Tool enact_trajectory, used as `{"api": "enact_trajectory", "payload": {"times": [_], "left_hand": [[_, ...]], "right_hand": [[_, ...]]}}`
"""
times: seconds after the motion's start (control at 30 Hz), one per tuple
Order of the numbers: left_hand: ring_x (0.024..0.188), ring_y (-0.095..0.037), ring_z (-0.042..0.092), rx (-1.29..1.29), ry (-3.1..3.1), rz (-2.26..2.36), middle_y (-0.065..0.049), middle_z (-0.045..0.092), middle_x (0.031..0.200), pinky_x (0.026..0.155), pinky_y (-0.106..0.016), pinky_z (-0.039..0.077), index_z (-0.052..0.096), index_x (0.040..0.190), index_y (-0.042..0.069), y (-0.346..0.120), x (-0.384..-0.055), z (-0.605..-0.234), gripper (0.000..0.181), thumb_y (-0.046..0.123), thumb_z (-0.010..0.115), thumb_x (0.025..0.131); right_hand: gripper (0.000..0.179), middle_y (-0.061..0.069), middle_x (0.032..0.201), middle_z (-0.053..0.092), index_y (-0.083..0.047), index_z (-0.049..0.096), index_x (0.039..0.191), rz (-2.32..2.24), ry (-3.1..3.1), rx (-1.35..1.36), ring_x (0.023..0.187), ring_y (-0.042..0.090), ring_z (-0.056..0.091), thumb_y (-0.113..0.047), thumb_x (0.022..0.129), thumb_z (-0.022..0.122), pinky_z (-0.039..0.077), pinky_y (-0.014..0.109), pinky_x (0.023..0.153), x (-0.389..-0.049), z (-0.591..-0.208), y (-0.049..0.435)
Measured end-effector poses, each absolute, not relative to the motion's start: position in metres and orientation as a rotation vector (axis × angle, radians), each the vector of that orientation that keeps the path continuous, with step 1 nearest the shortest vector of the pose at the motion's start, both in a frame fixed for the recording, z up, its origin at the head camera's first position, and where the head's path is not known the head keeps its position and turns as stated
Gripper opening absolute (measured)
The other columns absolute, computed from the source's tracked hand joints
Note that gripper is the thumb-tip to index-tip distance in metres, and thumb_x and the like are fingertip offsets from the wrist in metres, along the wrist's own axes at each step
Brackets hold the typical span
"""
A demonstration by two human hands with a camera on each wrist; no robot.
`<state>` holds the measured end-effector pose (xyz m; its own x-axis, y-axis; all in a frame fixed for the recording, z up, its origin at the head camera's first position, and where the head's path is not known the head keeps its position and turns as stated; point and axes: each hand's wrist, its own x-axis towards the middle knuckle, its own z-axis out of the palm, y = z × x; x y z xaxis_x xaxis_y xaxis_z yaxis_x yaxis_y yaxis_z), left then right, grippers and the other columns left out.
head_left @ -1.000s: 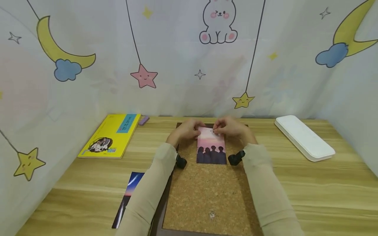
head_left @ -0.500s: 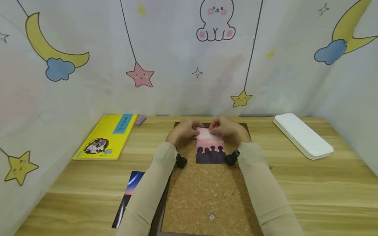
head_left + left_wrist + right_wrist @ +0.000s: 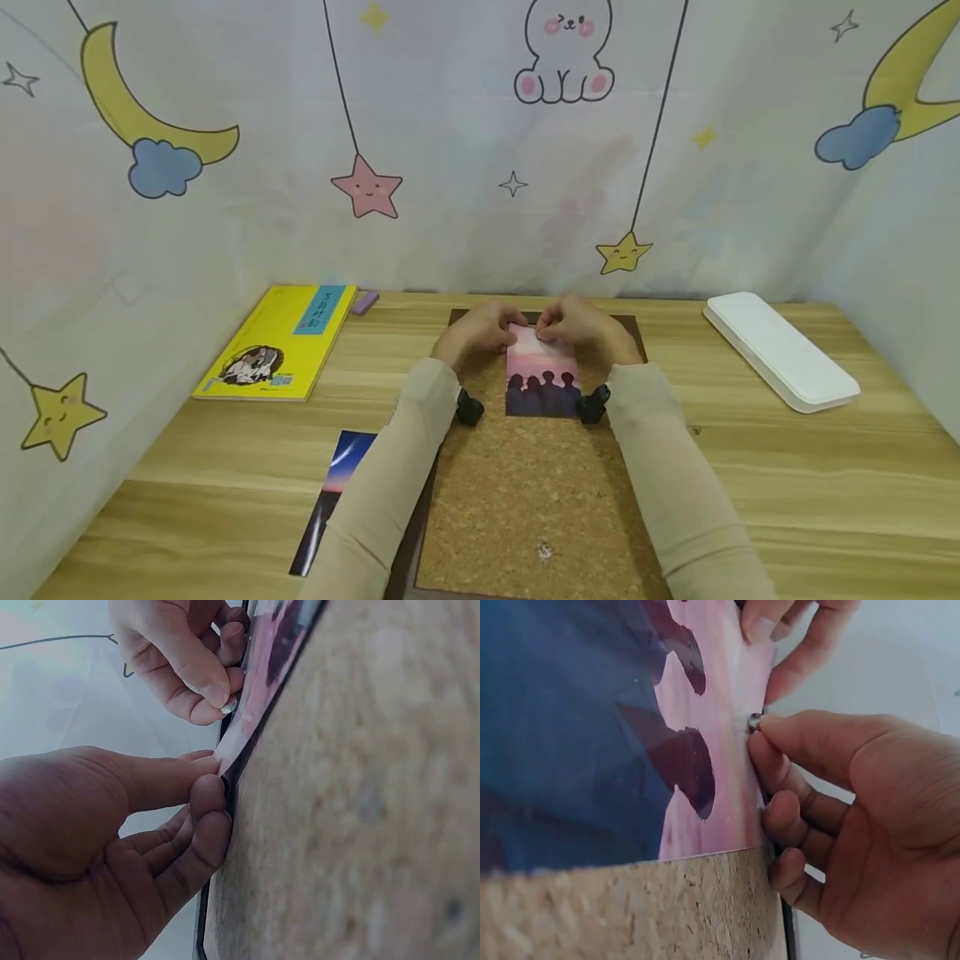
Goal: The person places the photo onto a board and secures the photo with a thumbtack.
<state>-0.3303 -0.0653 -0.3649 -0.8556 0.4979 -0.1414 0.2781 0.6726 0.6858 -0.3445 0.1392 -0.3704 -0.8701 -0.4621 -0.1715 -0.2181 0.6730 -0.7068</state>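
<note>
A pink-and-purple photo (image 3: 542, 367) with dark silhouettes of people lies on the upper part of the cork board (image 3: 517, 483). My left hand (image 3: 480, 327) pinches its upper left corner between thumb and fingers; in the left wrist view that corner (image 3: 229, 754) stands slightly off the cork. My right hand (image 3: 583, 327) pinches a small silver pin (image 3: 754, 721) between thumb and index finger, right at the photo's top edge near its middle. The other right fingers curl at the board's edge. The right wrist view shows the photo (image 3: 739, 772) bowed near the top.
A small silvery cluster (image 3: 545, 552) sits low on the board. A second photo (image 3: 333, 492) lies left, partly under the left sleeve. Further back are a yellow book (image 3: 255, 333) and a purple eraser-like block (image 3: 365, 302). A white case (image 3: 780, 350) lies right.
My right hand has shifted left along the photo's top edge, bringing the pin nearer its middle. My left hand keeps its hold on the corner. The head view has swayed slightly.
</note>
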Motion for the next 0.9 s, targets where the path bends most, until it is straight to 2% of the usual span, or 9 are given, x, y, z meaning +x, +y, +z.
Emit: {"api": "enact_trajectory", "payload": {"times": [0.3,0.63,0.9], "left_hand": [[0.063,-0.013,0.048,0.608,2.559,0.982,-0.003,0.053,0.076,0.064,-0.025,0.041,0.063,0.130,0.002,-0.0644,-0.3323,-0.3663,0.036,-0.002,0.056,0.096],[0.062,-0.013,0.049,0.623,2.579,0.953,-0.002,0.054,0.075,0.063,-0.025,0.041,0.064,0.130,0.003,-0.0652,-0.3329,-0.3679,0.038,-0.003,0.055,0.094],[0.063,-0.013,0.048,0.624,2.603,0.917,-0.003,0.055,0.077,0.066,-0.025,0.040,0.063,0.131,0.004,-0.0653,-0.3328,-0.3706,0.037,-0.002,0.056,0.095]], "right_hand": [[0.012,0.008,0.094,0.064,-0.001,0.070,0.100,-1.010,2.589,-0.465,0.087,0.023,0.053,-0.010,0.097,0.064,0.041,0.033,0.075,-0.3425,-0.3705,0.1400],[0.012,0.007,0.090,0.064,0.002,0.069,0.099,-0.970,2.609,-0.499,0.081,0.019,0.053,-0.009,0.097,0.063,0.042,0.028,0.069,-0.3449,-0.3723,0.1382],[0.008,0.009,0.094,0.058,-0.003,0.062,0.099,-0.969,2.637,-0.378,0.083,0.022,0.051,-0.010,0.097,0.063,0.041,0.030,0.069,-0.3430,-0.3740,0.1326]]}}
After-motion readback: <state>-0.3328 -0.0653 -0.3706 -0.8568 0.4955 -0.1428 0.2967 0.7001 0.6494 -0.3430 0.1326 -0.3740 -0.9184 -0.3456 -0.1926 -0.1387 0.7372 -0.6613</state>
